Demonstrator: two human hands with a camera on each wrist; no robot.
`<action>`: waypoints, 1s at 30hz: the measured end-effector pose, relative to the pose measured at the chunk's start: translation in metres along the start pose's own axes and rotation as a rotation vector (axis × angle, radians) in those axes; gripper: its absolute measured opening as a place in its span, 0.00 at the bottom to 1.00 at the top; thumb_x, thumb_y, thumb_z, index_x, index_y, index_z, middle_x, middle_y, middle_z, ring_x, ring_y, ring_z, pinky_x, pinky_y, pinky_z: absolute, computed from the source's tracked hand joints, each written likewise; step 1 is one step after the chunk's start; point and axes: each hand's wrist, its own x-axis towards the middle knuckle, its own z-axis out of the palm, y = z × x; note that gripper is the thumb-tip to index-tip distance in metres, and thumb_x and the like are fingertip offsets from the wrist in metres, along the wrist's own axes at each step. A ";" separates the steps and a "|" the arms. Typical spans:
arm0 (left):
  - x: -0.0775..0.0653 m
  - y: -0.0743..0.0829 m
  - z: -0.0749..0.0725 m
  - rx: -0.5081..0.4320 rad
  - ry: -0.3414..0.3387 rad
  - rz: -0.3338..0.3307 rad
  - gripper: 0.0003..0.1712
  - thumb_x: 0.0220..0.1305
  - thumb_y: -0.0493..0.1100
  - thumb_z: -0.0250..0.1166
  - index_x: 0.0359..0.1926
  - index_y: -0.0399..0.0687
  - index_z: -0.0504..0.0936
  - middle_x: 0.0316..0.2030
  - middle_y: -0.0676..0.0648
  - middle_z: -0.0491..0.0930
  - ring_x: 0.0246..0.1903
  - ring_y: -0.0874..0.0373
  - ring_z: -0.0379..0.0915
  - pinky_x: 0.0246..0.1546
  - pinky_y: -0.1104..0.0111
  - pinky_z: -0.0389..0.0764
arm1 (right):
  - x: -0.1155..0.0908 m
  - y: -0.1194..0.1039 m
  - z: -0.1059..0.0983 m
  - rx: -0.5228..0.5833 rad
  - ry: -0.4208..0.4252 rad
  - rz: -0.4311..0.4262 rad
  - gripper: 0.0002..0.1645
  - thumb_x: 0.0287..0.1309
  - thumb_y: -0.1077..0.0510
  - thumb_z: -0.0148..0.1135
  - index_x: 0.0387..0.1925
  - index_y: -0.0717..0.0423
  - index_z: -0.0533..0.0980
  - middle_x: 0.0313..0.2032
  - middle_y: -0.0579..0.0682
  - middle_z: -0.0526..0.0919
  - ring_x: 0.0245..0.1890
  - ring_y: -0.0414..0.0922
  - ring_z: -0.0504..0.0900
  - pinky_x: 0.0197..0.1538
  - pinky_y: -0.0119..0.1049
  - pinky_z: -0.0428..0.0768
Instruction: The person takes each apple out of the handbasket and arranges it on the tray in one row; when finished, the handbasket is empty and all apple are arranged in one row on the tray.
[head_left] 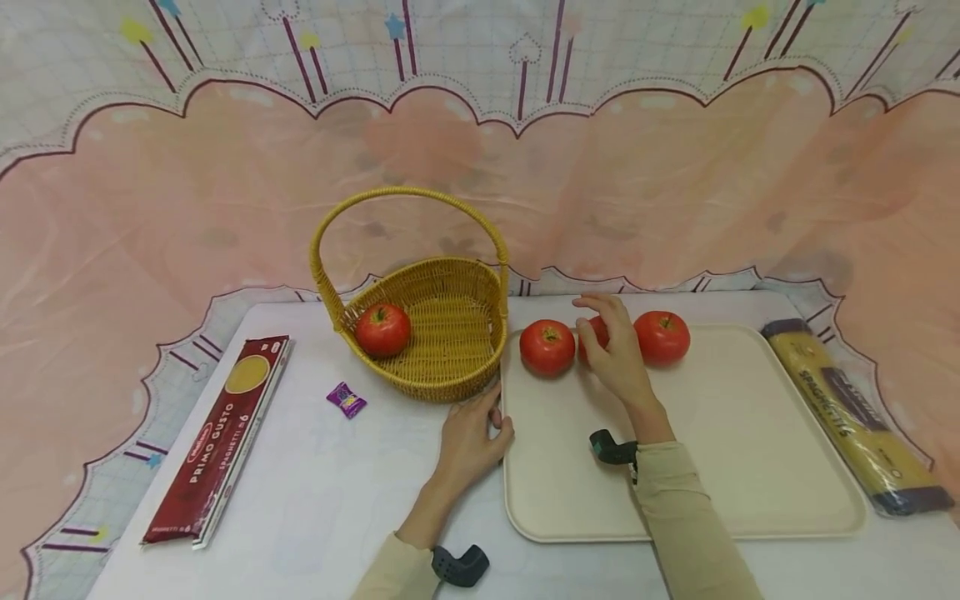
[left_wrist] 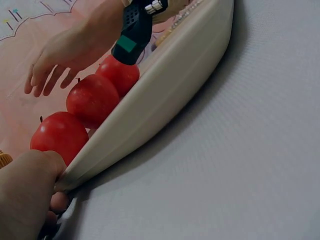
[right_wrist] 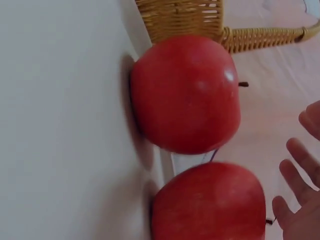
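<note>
Three red apples stand in a row along the far side of a beige tray [head_left: 750,467]: a left apple [head_left: 547,347], a mostly covered middle apple [head_left: 587,340] and a right apple [head_left: 663,337]. Over the middle one hovers my right hand [head_left: 618,358], fingers spread and apart from the fruit in the right wrist view. My left hand [head_left: 468,437] rests beside the tray's left edge with loosely bent fingers, fingertips close to the basket's base. Another apple [head_left: 383,329] lies inside the yellow wicker basket [head_left: 450,388], at its left.
Left of the basket lies a red spaghetti packet [head_left: 225,442], with a small purple wrapped candy [head_left: 347,400] between them. A yellow spaghetti bag [head_left: 855,417] runs along the tray's right side. A patterned cloth [head_left: 675,183] hangs behind the table.
</note>
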 end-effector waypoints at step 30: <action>-0.001 0.000 -0.003 0.021 0.015 0.033 0.29 0.53 0.44 0.62 0.57 0.41 0.76 0.21 0.60 0.72 0.22 0.68 0.61 0.34 0.71 0.65 | 0.051 -0.023 0.056 -0.015 -0.352 -0.428 0.20 0.63 0.60 0.53 0.57 0.55 0.71 0.58 0.53 0.72 0.62 0.47 0.68 0.65 0.45 0.65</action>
